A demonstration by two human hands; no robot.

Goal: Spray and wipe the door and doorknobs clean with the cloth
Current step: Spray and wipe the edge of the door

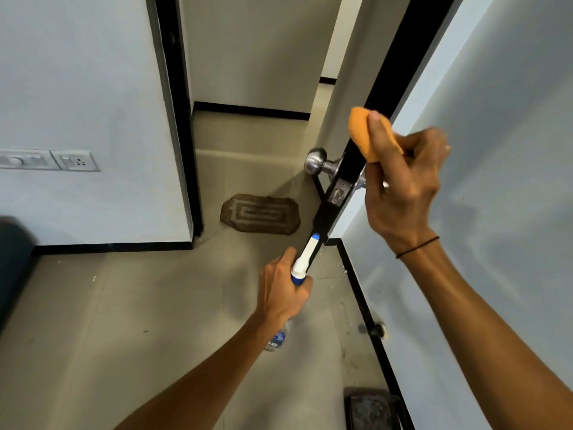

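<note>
Hallway w/ open door (483, 150): right hand (403, 187) pinches orange cloth (362, 135) on the door's black edge above the knob (316, 162), left hand (285, 290) grips spray bottle (305, 259) below.

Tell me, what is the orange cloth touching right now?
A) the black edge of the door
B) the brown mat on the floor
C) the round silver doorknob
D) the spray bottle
A: the right hand holds the orange cloth against the black door edge, above the silver doorknob; the left hand holds the spray bottle lower down.
</note>
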